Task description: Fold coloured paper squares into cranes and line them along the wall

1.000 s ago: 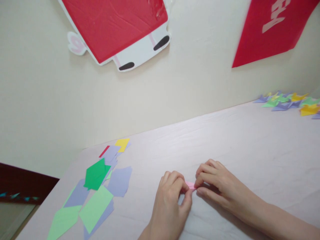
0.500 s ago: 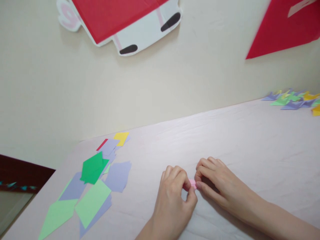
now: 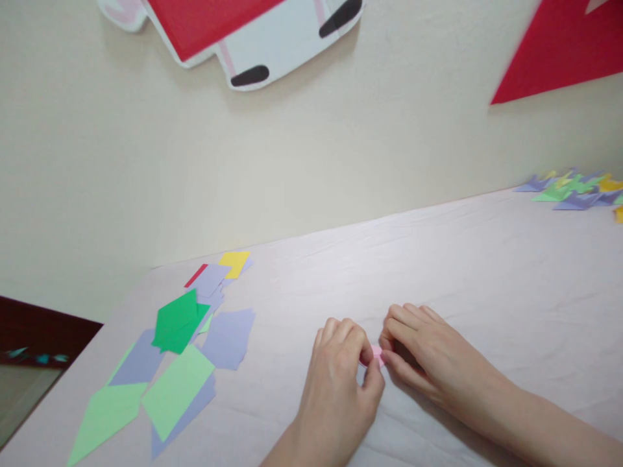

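A small pink piece of folded paper [image 3: 376,353] lies on the pale tablecloth [image 3: 467,266], pinched between both hands. My left hand [image 3: 341,383] curls its fingers and thumb onto the paper's left end. My right hand [image 3: 423,353] presses bent fingertips on its right end. Only a sliver of the pink paper shows between the fingers.
Flat paper sheets lie at the left: dark green [image 3: 176,322], light green [image 3: 176,390], lilac [image 3: 228,337], yellow [image 3: 234,263], a red strip [image 3: 195,275]. Several folded paper figures [image 3: 574,190] sit at the far right by the wall. Red posters hang on the wall [image 3: 559,45].
My hands have closed in tighter on the pink paper, so less of it shows. The view has tilted down slightly; the wall posters slid upward.
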Demonstrator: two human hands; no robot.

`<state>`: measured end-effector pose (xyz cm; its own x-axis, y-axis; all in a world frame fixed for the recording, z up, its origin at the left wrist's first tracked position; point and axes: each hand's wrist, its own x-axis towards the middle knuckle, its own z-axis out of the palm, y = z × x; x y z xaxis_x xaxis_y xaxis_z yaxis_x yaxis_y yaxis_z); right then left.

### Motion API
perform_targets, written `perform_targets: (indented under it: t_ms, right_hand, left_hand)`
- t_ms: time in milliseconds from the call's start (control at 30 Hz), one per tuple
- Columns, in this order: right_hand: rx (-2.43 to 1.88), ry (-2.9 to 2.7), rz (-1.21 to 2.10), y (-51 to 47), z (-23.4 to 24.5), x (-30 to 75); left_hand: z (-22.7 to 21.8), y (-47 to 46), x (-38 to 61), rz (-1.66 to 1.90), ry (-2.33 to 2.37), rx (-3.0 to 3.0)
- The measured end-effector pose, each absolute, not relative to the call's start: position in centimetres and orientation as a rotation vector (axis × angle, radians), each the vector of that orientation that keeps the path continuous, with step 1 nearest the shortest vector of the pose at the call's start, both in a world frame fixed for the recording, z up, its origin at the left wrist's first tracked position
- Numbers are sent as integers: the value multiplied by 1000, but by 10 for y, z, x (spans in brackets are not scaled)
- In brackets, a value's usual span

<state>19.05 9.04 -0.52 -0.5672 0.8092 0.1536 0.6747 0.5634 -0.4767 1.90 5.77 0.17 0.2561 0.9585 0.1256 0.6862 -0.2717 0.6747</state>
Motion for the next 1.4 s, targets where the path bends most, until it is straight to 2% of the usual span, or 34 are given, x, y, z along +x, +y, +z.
perform_targets:
  t_ms: [600,867,1100,1400]
  right_hand:
    - [-1251,-2463,470,88,-4,188]
    - [-1211,-2366,743,86,2,194]
    - [-1209,-2306,850,88,4,196]
    - [-1301,-2333,686,82,2,185]
  left_hand:
    - [4,52,21,599,1507,2150]
    - [5,52,21,616,1500,2149]
    - [3,51,23,609,1517,2148]
    - [-6,51,22,579,1535,2161]
